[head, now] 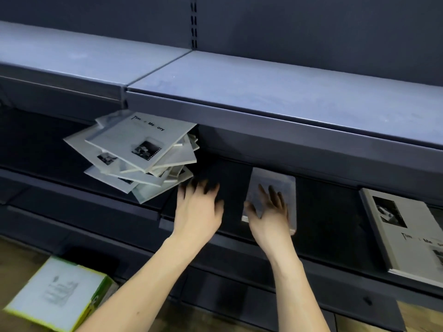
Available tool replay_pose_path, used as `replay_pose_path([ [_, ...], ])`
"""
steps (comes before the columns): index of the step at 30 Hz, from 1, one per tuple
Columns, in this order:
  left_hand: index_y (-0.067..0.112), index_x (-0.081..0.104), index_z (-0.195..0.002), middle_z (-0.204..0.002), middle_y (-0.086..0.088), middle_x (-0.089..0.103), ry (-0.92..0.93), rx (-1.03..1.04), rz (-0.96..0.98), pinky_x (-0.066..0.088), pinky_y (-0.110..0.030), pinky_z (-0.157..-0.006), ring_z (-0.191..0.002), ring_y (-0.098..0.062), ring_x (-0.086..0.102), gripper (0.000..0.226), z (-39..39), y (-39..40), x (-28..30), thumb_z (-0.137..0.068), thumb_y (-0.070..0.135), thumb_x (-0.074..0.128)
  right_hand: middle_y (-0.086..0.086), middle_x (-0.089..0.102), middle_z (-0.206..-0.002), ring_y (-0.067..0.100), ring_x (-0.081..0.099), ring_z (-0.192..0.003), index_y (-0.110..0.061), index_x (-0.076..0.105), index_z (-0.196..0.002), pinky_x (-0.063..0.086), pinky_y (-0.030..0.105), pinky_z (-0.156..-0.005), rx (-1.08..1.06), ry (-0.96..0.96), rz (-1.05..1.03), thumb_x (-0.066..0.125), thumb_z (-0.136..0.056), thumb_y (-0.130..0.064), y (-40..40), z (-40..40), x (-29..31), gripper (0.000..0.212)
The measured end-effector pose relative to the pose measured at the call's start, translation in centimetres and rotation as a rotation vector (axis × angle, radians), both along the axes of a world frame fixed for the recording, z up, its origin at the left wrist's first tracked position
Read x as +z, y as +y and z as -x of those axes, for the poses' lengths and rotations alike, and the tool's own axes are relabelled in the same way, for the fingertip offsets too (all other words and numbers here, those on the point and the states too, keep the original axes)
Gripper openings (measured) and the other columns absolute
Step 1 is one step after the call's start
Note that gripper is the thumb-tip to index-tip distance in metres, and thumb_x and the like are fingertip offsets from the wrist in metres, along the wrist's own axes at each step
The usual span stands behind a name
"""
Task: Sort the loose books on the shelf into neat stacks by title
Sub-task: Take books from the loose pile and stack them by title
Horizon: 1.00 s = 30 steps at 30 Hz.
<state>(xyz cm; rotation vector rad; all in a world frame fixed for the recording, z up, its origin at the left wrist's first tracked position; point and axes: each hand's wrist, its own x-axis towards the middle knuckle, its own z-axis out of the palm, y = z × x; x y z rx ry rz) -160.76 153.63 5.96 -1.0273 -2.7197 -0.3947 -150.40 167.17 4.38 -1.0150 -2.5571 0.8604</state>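
From the head camera, both hands reach into the dark lower shelf (318, 238). The right hand (271, 214) lies on a grey book (273, 185) that sits flat near the shelf's front edge; its fingers are spread and nearly straight over the cover, pressing rather than clasping it. The left hand (199, 209) hangs just left of that book, fingers spread and lightly bent, holding nothing; its fingertips are near the lowest corner of a messy pile (141, 154) of pale books, though whether they touch is unclear. The pile leans fanned out at odd angles, its top tucked under the upper shelf (263, 92). Well to the right, a white book (402, 233) lies flat, cut off by the frame edge.

The fingertips are blurred and shadowed. The top cover reads partly "Tim… Me…ory". The grey book's cover shows no legible title.

The shelving is dark grey-blue metal with a slotted upright (194, 22) behind. Below, on a wooden floor (14, 262), stands a white box (57, 293) with yellow-green edges.
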Motion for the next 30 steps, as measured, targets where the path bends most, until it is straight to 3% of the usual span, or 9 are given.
replay_pose_path([
  [12, 0.021, 0.063, -0.120, -0.123, -0.005, 0.059, 0.066, 0.071, -0.151, 0.036, -0.044, -0.109, -0.122, -0.029, 0.049, 0.036, 4.7, -7.2, 1.5, -0.086, 0.032, 0.061, -0.003, 0.026, -0.163, 0.021, 0.014, -0.152, -0.028, 0.034, -0.154, 0.016, 0.039, -0.124, 0.122, 0.141, -0.025, 0.049, -0.099, -0.048, -7.3, 7.1, 2.2, 0.060],
  [20, 0.019, 0.059, -0.124, -0.133, -0.004, 0.051, 0.055, 0.075, -0.211, 0.036, -0.042, -0.111, -0.134, -0.027, 0.037, 0.037, 9.1, -12.3, 1.6, -0.089, 0.030, 0.056, -0.005, 0.045, -0.150, 0.017, 0.038, -0.140, -0.029, 0.047, -0.146, 0.036, 0.039, -0.115, 0.147, 0.299, 0.006, 0.053, -0.097, -0.040, -12.9, 11.7, 3.9, 0.050],
  [23, 0.020, 0.060, -0.123, -0.135, -0.003, 0.050, 0.050, 0.066, -0.242, 0.035, -0.044, -0.112, -0.137, -0.027, 0.034, 0.035, 10.9, -13.7, 1.6, -0.090, 0.031, 0.055, -0.004, 0.047, -0.148, 0.016, 0.039, -0.138, -0.027, 0.047, -0.145, 0.037, 0.034, -0.113, 0.141, 0.314, 0.023, 0.055, -0.098, -0.036, -14.7, 13.0, 4.3, 0.049],
  [30, 0.019, 0.055, -0.130, -0.143, -0.003, 0.044, 0.030, 0.025, -0.236, 0.038, -0.044, -0.109, -0.137, -0.026, 0.034, 0.043, 14.8, -16.6, 1.8, -0.090, 0.035, 0.057, -0.013, 0.049, -0.113, 0.009, 0.052, -0.107, -0.026, 0.055, -0.138, 0.037, 0.021, -0.085, 0.080, 0.363, 0.100, 0.056, -0.099, -0.028, -18.4, 16.3, 5.4, 0.039],
])
